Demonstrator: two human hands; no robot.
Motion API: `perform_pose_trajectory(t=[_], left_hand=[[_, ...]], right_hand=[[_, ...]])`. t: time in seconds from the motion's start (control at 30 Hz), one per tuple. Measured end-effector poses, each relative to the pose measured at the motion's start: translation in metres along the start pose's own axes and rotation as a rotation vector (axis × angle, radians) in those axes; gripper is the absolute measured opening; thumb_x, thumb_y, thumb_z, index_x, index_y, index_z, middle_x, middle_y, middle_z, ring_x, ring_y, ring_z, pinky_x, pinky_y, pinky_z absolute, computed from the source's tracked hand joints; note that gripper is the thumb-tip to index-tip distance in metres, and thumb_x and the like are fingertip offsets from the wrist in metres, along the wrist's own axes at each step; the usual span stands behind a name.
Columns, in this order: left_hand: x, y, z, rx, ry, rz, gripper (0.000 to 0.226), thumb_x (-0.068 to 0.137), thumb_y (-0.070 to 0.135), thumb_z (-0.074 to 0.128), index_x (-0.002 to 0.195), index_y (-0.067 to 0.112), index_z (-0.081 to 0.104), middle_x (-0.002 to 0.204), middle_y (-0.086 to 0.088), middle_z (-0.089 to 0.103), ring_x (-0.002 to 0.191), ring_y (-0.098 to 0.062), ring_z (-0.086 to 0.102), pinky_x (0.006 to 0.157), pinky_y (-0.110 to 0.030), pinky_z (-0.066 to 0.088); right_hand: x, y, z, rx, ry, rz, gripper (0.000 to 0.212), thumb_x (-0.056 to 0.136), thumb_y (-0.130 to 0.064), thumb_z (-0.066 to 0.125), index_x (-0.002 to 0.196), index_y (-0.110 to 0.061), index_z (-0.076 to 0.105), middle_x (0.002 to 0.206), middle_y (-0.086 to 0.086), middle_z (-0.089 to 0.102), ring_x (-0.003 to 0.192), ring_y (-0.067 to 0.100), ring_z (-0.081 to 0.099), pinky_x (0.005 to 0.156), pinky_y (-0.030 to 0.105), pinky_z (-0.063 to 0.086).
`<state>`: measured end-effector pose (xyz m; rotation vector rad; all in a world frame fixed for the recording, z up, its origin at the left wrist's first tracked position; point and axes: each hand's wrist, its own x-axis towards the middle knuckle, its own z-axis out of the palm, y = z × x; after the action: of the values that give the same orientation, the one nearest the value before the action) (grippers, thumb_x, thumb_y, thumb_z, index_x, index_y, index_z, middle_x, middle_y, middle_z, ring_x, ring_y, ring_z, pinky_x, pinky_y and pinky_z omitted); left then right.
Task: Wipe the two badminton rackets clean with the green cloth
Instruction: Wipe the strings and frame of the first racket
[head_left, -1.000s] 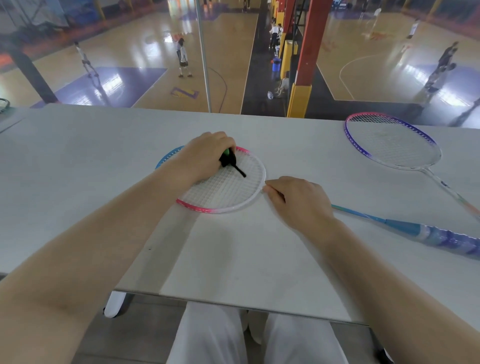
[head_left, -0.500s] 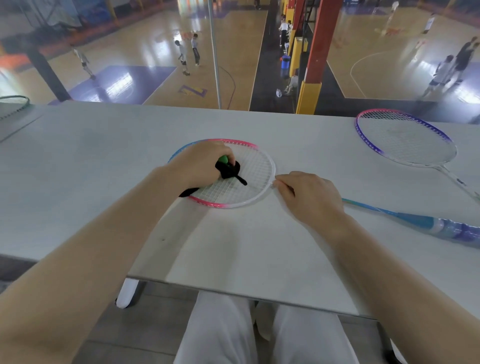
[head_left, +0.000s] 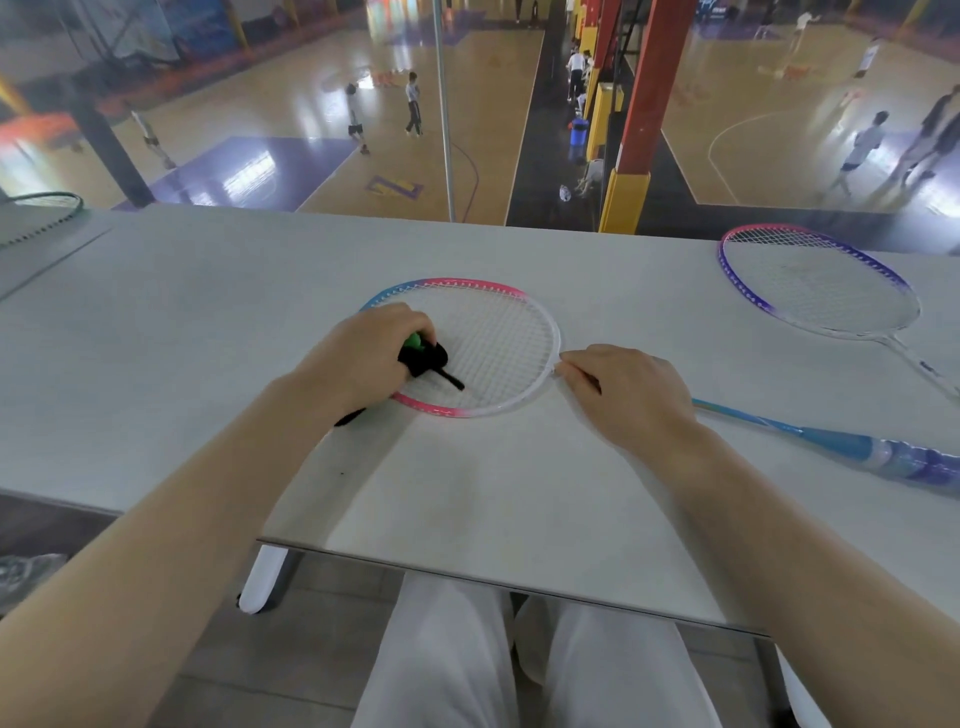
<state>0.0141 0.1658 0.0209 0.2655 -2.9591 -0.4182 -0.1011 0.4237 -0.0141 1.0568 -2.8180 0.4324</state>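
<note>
Head view. Pink-and-blue racket (head_left: 498, 358) is laid flat on the grey table (head_left: 208, 322), head under the left hand (head_left: 363, 358), shaft running right. Green cloth (head_left: 423, 356), mostly dark with a green patch, is bunched in the curled left fingers and pressed on the strings. The frame's throat end is pinched by the right hand (head_left: 623, 395). Purple racket (head_left: 815, 283) is set well apart, far right; its handle is cut off. Most of the cloth is hidden by the fingers.

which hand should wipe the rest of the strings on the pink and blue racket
Left. The left hand already grips the cloth on the pink and blue racket, while the right hand pinches its rim.
</note>
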Motion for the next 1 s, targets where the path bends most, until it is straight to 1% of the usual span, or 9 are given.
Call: perform_pose_trajectory(t=[0.1, 0.2, 0.33, 0.43, 0.5, 0.6, 0.73, 0.93, 1.0], left_hand=[[0.034, -0.008, 0.006, 0.036, 0.06, 0.007, 0.036, 0.078, -0.002, 0.059, 0.105, 0.023, 0.064, 0.103, 0.004, 0.058, 0.1, -0.024, 0.054, 0.082, -0.035, 0.042], [0.067, -0.007, 0.013, 0.057, 0.065, 0.055, 0.03, 0.082, 0.0, 0.058, 0.102, 0.021, 0.064, 0.102, 0.0, 0.059, 0.097, -0.026, 0.053, 0.076, -0.032, 0.037], [0.102, 0.0, 0.018, 0.012, 0.083, 0.061, 0.028, 0.083, 0.0, 0.058, 0.105, 0.018, 0.064, 0.105, -0.003, 0.059, 0.098, -0.025, 0.053, 0.077, -0.031, 0.035], [0.116, 0.004, 0.023, -0.048, 0.09, 0.045, 0.027, 0.083, 0.0, 0.058, 0.101, 0.019, 0.065, 0.103, -0.001, 0.058, 0.096, -0.023, 0.052, 0.078, -0.033, 0.039], [0.12, 0.005, 0.025, -0.005, 0.097, 0.059, 0.027, 0.083, 0.001, 0.058, 0.1, 0.021, 0.065, 0.102, -0.001, 0.059, 0.098, -0.025, 0.052, 0.08, -0.036, 0.042], [0.115, 0.004, 0.023, 0.026, 0.044, 0.097, 0.028, 0.084, 0.001, 0.057, 0.102, 0.021, 0.066, 0.102, 0.001, 0.057, 0.099, -0.025, 0.052, 0.08, -0.033, 0.039], [0.092, 0.003, 0.011, -0.004, -0.053, 0.113, 0.039, 0.08, -0.004, 0.054, 0.106, 0.023, 0.064, 0.101, 0.006, 0.053, 0.1, -0.022, 0.053, 0.082, -0.03, 0.039], [0.029, 0.008, -0.004, -0.014, -0.138, 0.134, 0.05, 0.071, -0.008, 0.05, 0.106, 0.024, 0.066, 0.108, 0.007, 0.06, 0.104, -0.016, 0.054, 0.092, -0.036, 0.045], [0.006, 0.006, -0.008, -0.035, -0.162, 0.126, 0.053, 0.069, -0.009, 0.048, 0.106, 0.025, 0.066, 0.108, 0.009, 0.06, 0.105, -0.013, 0.054, 0.093, -0.034, 0.045]], right_hand=[[0.0, 0.0, 0.0, -0.003, 0.007, -0.012, 0.034, 0.101, -0.039, 0.036, 0.088, -0.026, 0.065, 0.079, -0.006, 0.057, 0.077, 0.019, 0.057, 0.069, 0.035, 0.048], [-0.001, 0.0, 0.0, -0.006, 0.018, -0.017, 0.034, 0.101, -0.039, 0.037, 0.085, -0.024, 0.063, 0.076, -0.006, 0.054, 0.075, 0.02, 0.056, 0.066, 0.034, 0.046], [0.001, 0.001, 0.001, -0.002, 0.014, -0.006, 0.033, 0.1, -0.04, 0.037, 0.086, -0.025, 0.063, 0.076, -0.005, 0.055, 0.075, 0.021, 0.057, 0.065, 0.034, 0.046], [0.001, 0.001, 0.002, 0.014, 0.012, 0.004, 0.034, 0.1, -0.042, 0.035, 0.091, -0.028, 0.064, 0.079, -0.006, 0.056, 0.077, 0.02, 0.057, 0.068, 0.034, 0.047], [0.001, 0.001, 0.002, 0.016, 0.012, 0.008, 0.035, 0.101, -0.042, 0.034, 0.092, -0.027, 0.064, 0.08, -0.006, 0.057, 0.079, 0.02, 0.058, 0.07, 0.035, 0.048], [0.001, 0.002, 0.002, 0.019, 0.014, 0.01, 0.034, 0.101, -0.042, 0.034, 0.094, -0.029, 0.065, 0.083, -0.008, 0.058, 0.082, 0.019, 0.058, 0.069, 0.034, 0.047], [-0.001, 0.002, 0.002, 0.013, 0.025, -0.003, 0.032, 0.101, -0.042, 0.037, 0.098, -0.032, 0.067, 0.086, -0.009, 0.059, 0.084, 0.018, 0.059, 0.067, 0.032, 0.042], [0.0, 0.001, 0.002, 0.003, 0.03, 0.011, 0.032, 0.101, -0.041, 0.038, 0.095, -0.031, 0.067, 0.087, -0.009, 0.06, 0.085, 0.018, 0.059, 0.064, 0.031, 0.035], [0.0, 0.001, 0.002, 0.006, 0.024, 0.011, 0.033, 0.101, -0.041, 0.037, 0.096, -0.03, 0.067, 0.087, -0.009, 0.061, 0.085, 0.018, 0.059, 0.065, 0.032, 0.039]])
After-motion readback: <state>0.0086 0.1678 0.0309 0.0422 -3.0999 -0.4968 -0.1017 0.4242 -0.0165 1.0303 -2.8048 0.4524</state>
